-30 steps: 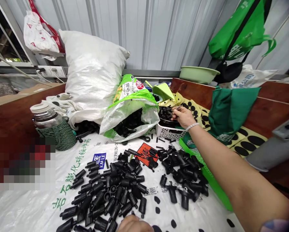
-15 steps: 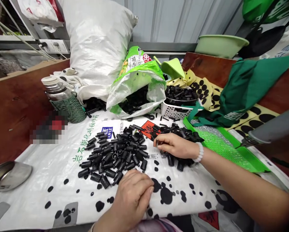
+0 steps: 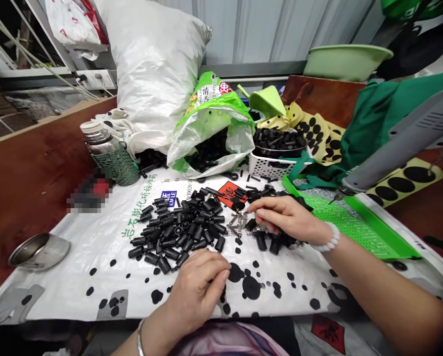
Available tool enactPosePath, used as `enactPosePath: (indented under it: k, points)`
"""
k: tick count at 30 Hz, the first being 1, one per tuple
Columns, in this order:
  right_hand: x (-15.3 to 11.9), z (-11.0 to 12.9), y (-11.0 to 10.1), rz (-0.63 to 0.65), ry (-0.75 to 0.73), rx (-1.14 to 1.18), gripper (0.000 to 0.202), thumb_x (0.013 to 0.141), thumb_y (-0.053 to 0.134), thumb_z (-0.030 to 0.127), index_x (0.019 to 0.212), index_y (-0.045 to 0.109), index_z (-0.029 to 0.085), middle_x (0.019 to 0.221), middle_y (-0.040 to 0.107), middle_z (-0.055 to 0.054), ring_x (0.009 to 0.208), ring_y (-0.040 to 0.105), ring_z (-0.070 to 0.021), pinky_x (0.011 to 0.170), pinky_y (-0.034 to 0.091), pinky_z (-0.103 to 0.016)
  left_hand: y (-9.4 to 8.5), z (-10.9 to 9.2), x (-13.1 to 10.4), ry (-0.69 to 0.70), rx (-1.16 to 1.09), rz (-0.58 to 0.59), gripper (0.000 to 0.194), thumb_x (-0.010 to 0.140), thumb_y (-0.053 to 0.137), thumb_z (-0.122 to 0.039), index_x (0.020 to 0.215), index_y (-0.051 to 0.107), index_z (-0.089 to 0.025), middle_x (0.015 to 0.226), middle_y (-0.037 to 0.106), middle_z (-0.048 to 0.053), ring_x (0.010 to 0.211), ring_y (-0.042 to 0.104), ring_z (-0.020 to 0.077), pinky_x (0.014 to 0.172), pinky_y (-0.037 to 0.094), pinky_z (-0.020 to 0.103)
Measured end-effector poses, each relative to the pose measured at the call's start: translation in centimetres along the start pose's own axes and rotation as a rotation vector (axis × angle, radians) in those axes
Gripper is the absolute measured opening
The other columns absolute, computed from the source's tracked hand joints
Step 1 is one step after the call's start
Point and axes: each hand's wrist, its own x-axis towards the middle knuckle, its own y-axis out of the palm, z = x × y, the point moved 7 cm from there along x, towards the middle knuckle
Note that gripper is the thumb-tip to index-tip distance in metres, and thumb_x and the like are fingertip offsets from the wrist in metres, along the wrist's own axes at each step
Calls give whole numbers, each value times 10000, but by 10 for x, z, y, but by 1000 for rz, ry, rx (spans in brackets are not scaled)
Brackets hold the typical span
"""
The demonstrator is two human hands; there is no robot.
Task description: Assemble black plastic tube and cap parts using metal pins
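R hand (image 3: pixel 281 217), center-right, fingers bent over metal clips (image 3: pixel 238 222), grip can't tell; L hand (image 3: pixel 197 282), lower center, half-curled near black parts (image 3: pixel 182 230), contents hidden

The right hand (image 3: pixel 281 216) hovers by small metal pieces (image 3: pixel 238 223) between two piles of black plastic parts (image 3: pixel 184 227)

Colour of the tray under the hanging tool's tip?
Bright green tray, best seen in the head view.
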Motion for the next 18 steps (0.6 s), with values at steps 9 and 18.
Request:
enactPosePath:
  k: [9, 18]
  points:
    - [-78, -22, 17, -106, -12, -42, 251, 902, 448, 291, 1030, 635, 185, 849, 698, -62, 669, 628, -128, 592, 523, -233, 16, 30, 100, -65, 571, 313, 265, 910, 424, -271, 1078, 603, -171, 1043, 639, 79, 933, 611, 202, 840, 491, 337]
    - [-111, -10, 48, -310, -354, -952, 317, 768, 421, 32, 994, 630, 105, 755, 655, -88, 676, 582, -215, 644, 461, -356, 68, 67, 140, 42, 663, 541, 359, 746, 540, -96, 1089, 622, -166, 1008, 627, 115, 949, 613, 262, 826, 490, 360]
